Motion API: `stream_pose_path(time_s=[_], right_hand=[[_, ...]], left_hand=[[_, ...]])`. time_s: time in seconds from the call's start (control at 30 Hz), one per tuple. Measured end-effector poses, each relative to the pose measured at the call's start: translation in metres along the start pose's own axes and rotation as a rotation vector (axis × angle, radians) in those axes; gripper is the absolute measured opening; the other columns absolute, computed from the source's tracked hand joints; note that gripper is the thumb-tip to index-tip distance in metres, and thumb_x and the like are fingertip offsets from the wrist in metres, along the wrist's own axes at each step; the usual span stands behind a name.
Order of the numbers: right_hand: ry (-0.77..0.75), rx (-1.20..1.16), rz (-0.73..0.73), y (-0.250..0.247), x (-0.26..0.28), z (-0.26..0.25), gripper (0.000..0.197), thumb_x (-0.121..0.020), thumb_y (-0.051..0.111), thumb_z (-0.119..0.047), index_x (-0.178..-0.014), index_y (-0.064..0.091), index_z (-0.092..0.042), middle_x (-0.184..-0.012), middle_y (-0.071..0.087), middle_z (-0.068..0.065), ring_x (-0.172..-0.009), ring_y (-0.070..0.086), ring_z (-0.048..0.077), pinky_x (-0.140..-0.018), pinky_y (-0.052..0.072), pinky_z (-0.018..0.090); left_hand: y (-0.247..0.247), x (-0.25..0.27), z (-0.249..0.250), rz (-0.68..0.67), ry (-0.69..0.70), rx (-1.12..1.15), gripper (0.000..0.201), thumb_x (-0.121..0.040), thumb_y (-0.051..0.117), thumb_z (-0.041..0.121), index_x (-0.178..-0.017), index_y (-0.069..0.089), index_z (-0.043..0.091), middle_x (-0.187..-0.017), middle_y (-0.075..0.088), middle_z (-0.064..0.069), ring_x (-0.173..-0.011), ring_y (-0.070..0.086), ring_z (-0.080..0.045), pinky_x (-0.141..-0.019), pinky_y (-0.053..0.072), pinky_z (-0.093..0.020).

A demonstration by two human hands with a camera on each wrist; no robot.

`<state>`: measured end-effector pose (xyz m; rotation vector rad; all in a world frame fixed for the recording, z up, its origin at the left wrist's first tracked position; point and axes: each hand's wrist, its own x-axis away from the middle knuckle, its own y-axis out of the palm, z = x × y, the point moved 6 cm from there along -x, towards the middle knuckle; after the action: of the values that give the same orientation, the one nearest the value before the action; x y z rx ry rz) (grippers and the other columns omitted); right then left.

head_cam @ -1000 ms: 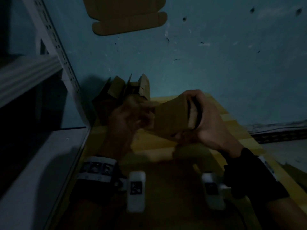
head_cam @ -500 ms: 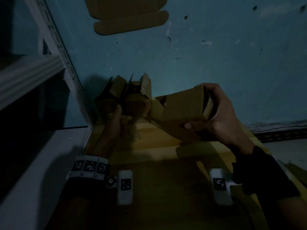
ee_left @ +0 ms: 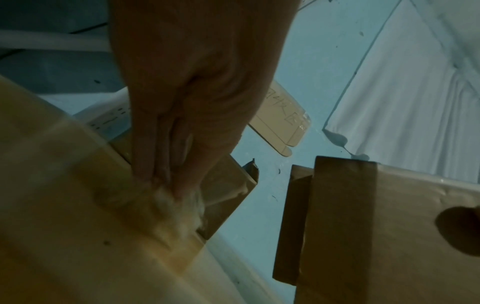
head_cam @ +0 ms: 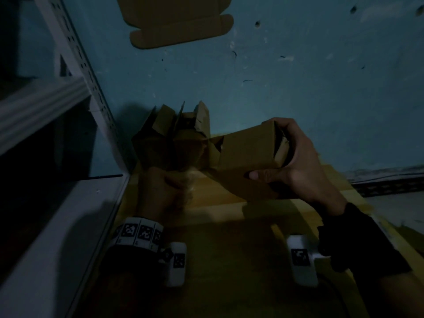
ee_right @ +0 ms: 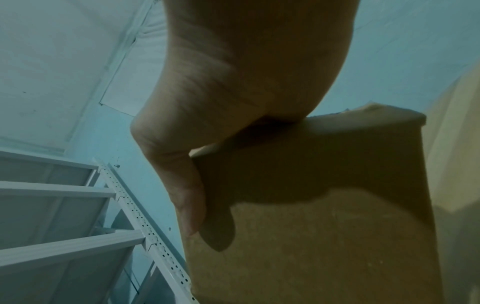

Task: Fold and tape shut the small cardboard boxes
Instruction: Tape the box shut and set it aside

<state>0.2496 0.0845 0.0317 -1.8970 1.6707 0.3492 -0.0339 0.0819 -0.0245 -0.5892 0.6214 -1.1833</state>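
At the right fingers [head_cam: 278, 128]: curled over the far open end of the folded box [head_cam: 246, 149], thumb pressed on its near face, so the right hand [head_cam: 300, 166] grips it firmly. Box is off the surface [head_cam: 229, 260], held up in front of the blue wall [head_cam: 298, 76], long axis running left-right, slightly tilted. Its left end shows loose flaps, not closed.

Left fingers [ee_left: 166, 156]: bunched together, tips pressed down into something pale and crumpled on the surface. Looks like tape, but too blurred to say. Left hand [head_cam: 160, 193] sits low, below and left of the box, just in front of a cluster of half-folded boxes [head_cam: 174, 136] against the wall.

Key relation: the box's unsealed left end points toward the left hand, up and to its right, near but not touching. My read: left hand brings tape up to that end while the right only steadies. Risk: flaps spring open before tape lands.

Outward: white metal shelving [head_cam: 75, 65] at left, flat cardboard blank [head_cam: 179, 24] higher on the wall.
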Motion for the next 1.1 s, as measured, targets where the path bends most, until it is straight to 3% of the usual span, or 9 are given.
stream_pose_path(time_s=[0.13, 0.23, 0.33, 0.47, 0.6, 0.7, 0.83, 0.97, 1.1], right_hand=[[-0.010, -0.003, -0.010, 0.001, 0.000, -0.001, 0.088, -0.052, 0.094, -0.020, -0.128, 0.052, -0.010, -0.116, 0.062, -0.014, -0.108, 0.062, 0.001, -0.083, 0.049, 0.014], [-0.009, -0.006, -0.017, 0.003, 0.000, -0.002, 0.088, -0.053, 0.094, -0.020, -0.129, 0.051, -0.010, -0.118, 0.062, -0.011, -0.108, 0.062, 0.001, -0.083, 0.049, 0.013], [-0.003, 0.009, -0.015, 0.006, 0.000, -0.006, 0.090, -0.052, 0.095, -0.023, -0.129, 0.051, -0.010, -0.117, 0.062, -0.013, -0.108, 0.062, 0.000, -0.083, 0.049, 0.013], [0.007, 0.025, -0.011, 0.009, 0.002, -0.010, 0.095, -0.054, 0.100, -0.022, -0.133, 0.049, -0.015, -0.117, 0.061, -0.023, -0.111, 0.061, 0.002, -0.090, 0.055, 0.028], [-0.048, 0.256, 0.010, 0.015, -0.002, -0.016, 0.104, -0.056, 0.097, -0.044, -0.144, 0.045, -0.023, -0.134, 0.053, -0.007, -0.125, 0.054, 0.012, -0.102, 0.050, 0.045], [-0.150, 0.527, -0.035, 0.028, -0.003, -0.025, 0.106, -0.057, 0.094, -0.051, -0.147, 0.044, -0.024, -0.132, 0.051, -0.004, -0.119, 0.047, 0.014, -0.097, 0.045, 0.042], [-0.239, 0.711, -0.119, 0.053, -0.001, -0.031, 0.110, -0.054, 0.094, -0.052, -0.147, 0.046, -0.020, -0.129, 0.055, -0.001, -0.114, 0.048, 0.018, -0.092, 0.039, 0.038], [-0.295, 0.812, -0.164, 0.069, 0.006, -0.030, 0.110, -0.056, 0.093, -0.046, -0.148, 0.042, -0.014, -0.129, 0.059, 0.002, -0.118, 0.045, 0.018, -0.114, 0.026, 0.037], [-0.380, 0.845, -0.230, 0.086, 0.012, -0.034, 0.108, -0.065, 0.087, -0.058, -0.149, 0.038, -0.012, -0.126, 0.059, 0.001, -0.120, 0.046, 0.018, -0.122, 0.015, 0.035]], left_hand=[[-0.011, 0.000, -0.004, 0.153, 0.000, 0.059, 0.029, -0.074, 0.079, 0.002, -0.087, 0.055, 0.009, -0.079, 0.053, 0.002, -0.074, 0.050, -0.012, -0.056, 0.033, -0.019], [-0.007, -0.002, 0.003, 0.059, 0.092, 0.134, 0.014, -0.083, 0.074, 0.001, -0.096, 0.070, 0.003, -0.097, 0.068, -0.011, -0.094, 0.063, -0.024, -0.079, 0.050, -0.033], [-0.004, 0.000, 0.010, 0.000, 0.115, 0.162, 0.026, -0.089, 0.063, -0.004, -0.112, 0.072, 0.002, -0.116, 0.069, -0.014, -0.110, 0.063, -0.027, -0.097, 0.051, -0.042], [-0.020, 0.000, 0.015, 0.200, 0.194, 0.146, 0.025, -0.080, 0.075, -0.001, -0.104, 0.074, 0.005, -0.102, 0.073, -0.009, -0.097, 0.068, -0.025, -0.085, 0.052, -0.031], [-0.041, 0.009, 0.036, 0.333, 0.228, 0.191, 0.025, -0.082, 0.079, 0.031, -0.099, 0.071, 0.014, -0.092, 0.068, 0.005, -0.085, 0.064, -0.008, -0.074, 0.048, -0.020], [-0.026, 0.013, 0.063, 0.027, 0.198, 0.472, 0.054, -0.081, 0.068, 0.057, -0.119, 0.064, 0.019, -0.113, 0.067, 0.005, -0.103, 0.064, -0.011, -0.084, 0.052, -0.029], [0.010, 0.022, 0.080, -0.398, 0.133, 0.644, 0.078, -0.070, 0.082, 0.044, -0.137, 0.046, 0.027, -0.123, 0.061, 0.011, -0.105, 0.066, -0.007, -0.082, 0.056, -0.026], [0.021, 0.023, 0.078, -0.365, 0.039, 0.600, 0.082, -0.074, 0.079, 0.033, -0.144, 0.039, 0.022, -0.125, 0.055, 0.003, -0.104, 0.059, -0.014, -0.085, 0.053, -0.032], [0.027, 0.017, 0.073, -0.259, 0.131, 0.352, 0.050, -0.079, 0.077, 0.036, -0.120, 0.056, 0.018, -0.101, 0.063, 0.008, -0.089, 0.061, -0.010, -0.081, 0.054, -0.036]])
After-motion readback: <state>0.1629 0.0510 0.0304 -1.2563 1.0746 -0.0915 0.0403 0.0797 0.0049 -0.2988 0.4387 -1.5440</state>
